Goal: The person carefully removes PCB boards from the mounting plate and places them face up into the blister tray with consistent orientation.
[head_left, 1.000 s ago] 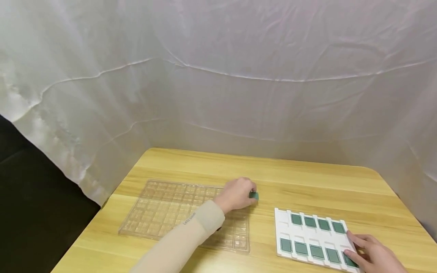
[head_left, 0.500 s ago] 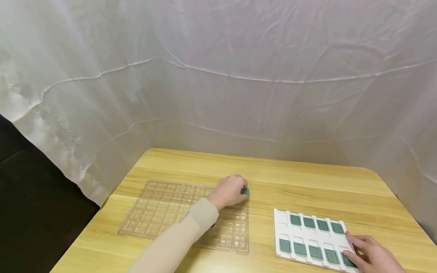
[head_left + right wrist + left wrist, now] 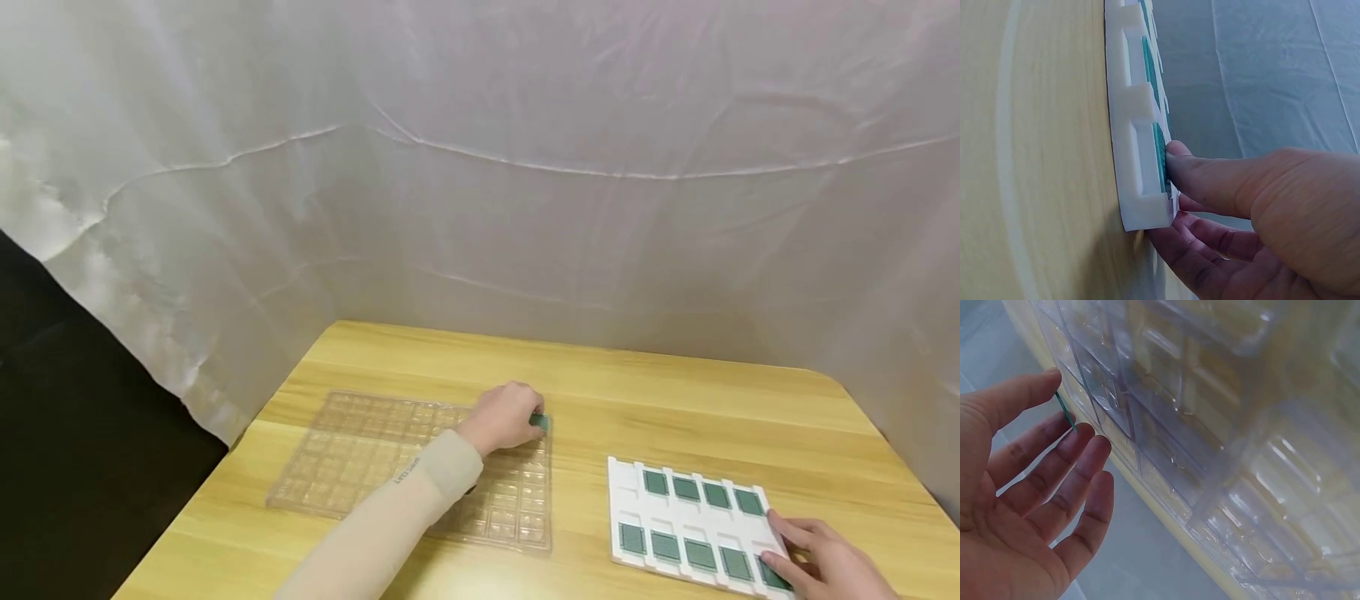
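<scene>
Over the far right corner of a clear plastic tray [image 3: 352,454], my left hand [image 3: 501,417] pinches a small green circuit board [image 3: 539,422]. Seen edge-on in the left wrist view, the board [image 3: 1066,411] is a thin green line between thumb and fingertips, close to the tray's cells. Whether it touches the cell, I cannot tell. My right hand [image 3: 828,554] grips the right end of a white tray [image 3: 678,522], thumb on top and fingers at the side and below. Two rows of similar green boards [image 3: 699,554] lie in that tray's pockets; its two left pockets in the far row show white.
Both trays lie on a wooden table [image 3: 637,400], with a strip of bare wood between them. A pale curtain [image 3: 525,233] hangs behind and around the table. Something black [image 3: 82,433] is at the left.
My left hand has moved a little left with the green board, from beyond the clear tray's right edge to over its far right corner. My right hand keeps its grip on the white tray.
</scene>
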### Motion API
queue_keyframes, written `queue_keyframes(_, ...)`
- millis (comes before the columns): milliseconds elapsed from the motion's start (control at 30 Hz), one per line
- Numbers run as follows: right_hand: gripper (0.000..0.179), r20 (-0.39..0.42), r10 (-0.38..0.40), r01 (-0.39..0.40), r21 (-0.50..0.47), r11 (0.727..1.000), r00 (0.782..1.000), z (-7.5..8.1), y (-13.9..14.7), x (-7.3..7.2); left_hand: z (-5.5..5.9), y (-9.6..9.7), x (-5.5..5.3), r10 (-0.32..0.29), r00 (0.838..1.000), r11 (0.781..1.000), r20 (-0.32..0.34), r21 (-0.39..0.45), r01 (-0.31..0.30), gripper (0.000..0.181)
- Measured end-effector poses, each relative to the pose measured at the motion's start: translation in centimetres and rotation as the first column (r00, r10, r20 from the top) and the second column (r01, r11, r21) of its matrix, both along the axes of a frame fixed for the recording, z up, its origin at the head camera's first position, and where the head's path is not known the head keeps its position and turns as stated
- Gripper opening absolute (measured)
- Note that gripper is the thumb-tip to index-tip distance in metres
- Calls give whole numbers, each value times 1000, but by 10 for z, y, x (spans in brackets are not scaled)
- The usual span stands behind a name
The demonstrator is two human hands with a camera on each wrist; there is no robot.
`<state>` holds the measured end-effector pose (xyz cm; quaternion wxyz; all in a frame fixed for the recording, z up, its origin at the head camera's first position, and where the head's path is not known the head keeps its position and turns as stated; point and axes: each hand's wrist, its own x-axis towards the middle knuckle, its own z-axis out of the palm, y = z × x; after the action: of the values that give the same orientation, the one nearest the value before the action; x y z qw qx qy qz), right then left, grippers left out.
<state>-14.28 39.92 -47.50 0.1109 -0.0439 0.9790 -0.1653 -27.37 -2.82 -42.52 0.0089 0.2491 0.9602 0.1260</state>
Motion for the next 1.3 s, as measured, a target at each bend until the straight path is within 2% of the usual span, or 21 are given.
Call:
queue_keyframes(300,71,-58,0,1,11,1000,998,3,-3,6,-3,-1,1,-5,1000,1000,22,-3,6,11)
queue_keyframes(567,75,14,-20,20,11,1000,1000,9,-9,4,-2,-6,1,-4,999,999,43,43,2,10)
queue_keyframes(1300,79,28,-36,36,3,999,999,11,-10,5,-4,-6,1,-13,999,999,34,29,12,12)
